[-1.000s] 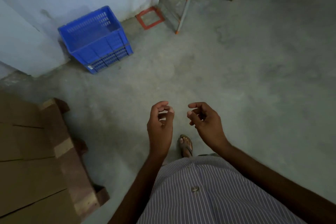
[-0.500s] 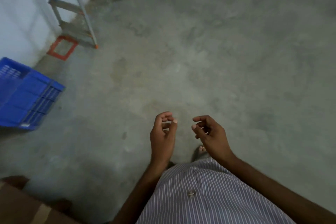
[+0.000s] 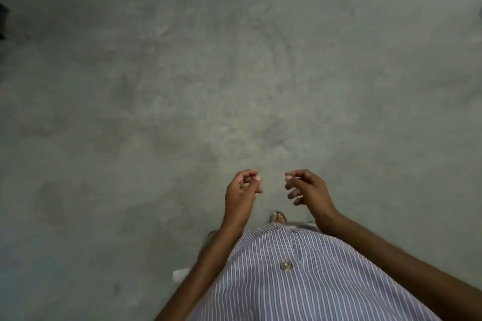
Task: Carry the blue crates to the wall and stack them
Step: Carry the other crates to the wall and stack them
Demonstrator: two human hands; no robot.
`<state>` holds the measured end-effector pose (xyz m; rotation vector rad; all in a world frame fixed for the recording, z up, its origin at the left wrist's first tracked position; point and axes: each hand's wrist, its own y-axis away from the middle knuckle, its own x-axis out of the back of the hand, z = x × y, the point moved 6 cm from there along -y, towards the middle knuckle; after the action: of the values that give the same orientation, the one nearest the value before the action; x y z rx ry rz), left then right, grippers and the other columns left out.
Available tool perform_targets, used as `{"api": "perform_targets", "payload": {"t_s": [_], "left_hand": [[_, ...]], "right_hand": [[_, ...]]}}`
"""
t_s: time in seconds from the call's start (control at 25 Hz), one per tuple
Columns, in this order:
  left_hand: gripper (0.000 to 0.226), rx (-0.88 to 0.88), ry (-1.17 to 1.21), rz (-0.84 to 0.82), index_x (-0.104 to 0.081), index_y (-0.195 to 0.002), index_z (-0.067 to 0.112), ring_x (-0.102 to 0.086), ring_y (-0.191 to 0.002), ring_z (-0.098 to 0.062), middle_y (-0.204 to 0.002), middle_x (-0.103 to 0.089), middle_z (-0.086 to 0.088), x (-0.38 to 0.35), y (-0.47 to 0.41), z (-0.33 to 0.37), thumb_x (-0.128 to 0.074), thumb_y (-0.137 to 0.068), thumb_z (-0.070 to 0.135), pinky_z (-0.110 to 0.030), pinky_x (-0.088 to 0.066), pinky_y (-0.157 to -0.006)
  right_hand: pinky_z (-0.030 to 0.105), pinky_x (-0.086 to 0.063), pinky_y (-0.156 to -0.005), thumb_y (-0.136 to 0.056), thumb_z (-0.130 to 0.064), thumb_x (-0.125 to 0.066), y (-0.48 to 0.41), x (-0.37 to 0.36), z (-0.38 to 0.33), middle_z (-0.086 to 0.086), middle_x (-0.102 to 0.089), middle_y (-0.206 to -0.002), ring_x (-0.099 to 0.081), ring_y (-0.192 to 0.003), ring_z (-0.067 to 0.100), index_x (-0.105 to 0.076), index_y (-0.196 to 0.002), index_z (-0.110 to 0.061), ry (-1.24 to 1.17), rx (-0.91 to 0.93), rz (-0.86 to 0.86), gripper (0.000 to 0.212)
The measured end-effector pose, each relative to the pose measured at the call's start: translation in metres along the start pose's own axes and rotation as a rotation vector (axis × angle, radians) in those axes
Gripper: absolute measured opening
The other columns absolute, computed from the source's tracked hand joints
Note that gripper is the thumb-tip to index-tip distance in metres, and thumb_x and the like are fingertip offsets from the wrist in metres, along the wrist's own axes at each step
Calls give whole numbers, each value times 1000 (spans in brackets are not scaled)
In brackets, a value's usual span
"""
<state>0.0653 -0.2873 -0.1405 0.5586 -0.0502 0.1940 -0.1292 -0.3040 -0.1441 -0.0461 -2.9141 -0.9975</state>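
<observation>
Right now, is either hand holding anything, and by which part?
Nothing. Left hand and right hand are both empty, fingers loosely curled, over the concrete floor.

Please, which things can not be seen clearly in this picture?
Blue crates and wall: outside the head view.
Dark shapes: cut off by the left edge.
Foot: mostly hidden behind the striped shirt.
White scrap: too small and blurred to name.
</observation>
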Motion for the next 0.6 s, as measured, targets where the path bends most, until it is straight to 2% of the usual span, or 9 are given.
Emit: {"api": "perform_targets", "payload": {"t_s": [0.12, 0.2, 0.28, 0.36, 0.48, 0.6], "left_hand": [[14, 21, -84, -167, -69, -109, 24, -70, -83, -15, -103, -74, -4, -73, -35, 34, -65, -96, 26, -32, -53, -74], [17, 13, -130, -270, -68, -110, 23, -71, -88, -24, -102, -74, -5, -113, -55, 55, -66, -96, 32, -38, -57, -78], [21, 3, -172, -367, -67, -113, 20, -71, -91, -28, -103, -73, -8, -151, -88, 76, -70, -95, 30, -37, -58, -79], [25, -50, -211, -429, -66, -115, 18, -72, -90, -22, -103, -72, -8, -188, -126, 106, -73, -92, 24, -31, -59, -79], [24, -108, -250, -510, -65, -115, 21, -71, -86, -14, -98, -71, 1, -253, -187, 155, -73, -92, 24, -32, -60, -79], [19, -183, -292, -609, -64, -113, 24, -70, -81, -15, -95, -70, 2, -328, -218, 201, -70, -95, 22, -28, -58, -73]], "right_hand": [[27, -40, -52, -95, -15, -66, -28, 54, -3, 8, -66, -75, -56, -56, 17, -68, -96, -6, -102, -77, 80, 9], [25, -40, -49, -95, -12, -66, -48, 80, -8, 8, -64, -71, -55, -56, 17, -67, -93, -4, -105, -67, 131, 8], [25, -41, -48, -95, -10, -67, -75, 106, -27, 7, -64, -69, -56, -57, 17, -68, -94, -4, -100, -11, 174, 6], [24, -43, -50, -93, -8, -68, -106, 132, -56, 8, -64, -68, -57, -57, 14, -69, -95, -7, -84, 65, 226, 2], [21, -47, -53, -91, -5, -71, -145, 178, -101, 18, -66, -75, -58, -61, 10, -70, -94, -11, -110, 114, 386, 6], [31, -54, -61, -92, -10, -72, -175, 230, -143, 11, -68, -81, -64, -72, 18, -70, -95, -19, -139, 204, 501, 10]]}}
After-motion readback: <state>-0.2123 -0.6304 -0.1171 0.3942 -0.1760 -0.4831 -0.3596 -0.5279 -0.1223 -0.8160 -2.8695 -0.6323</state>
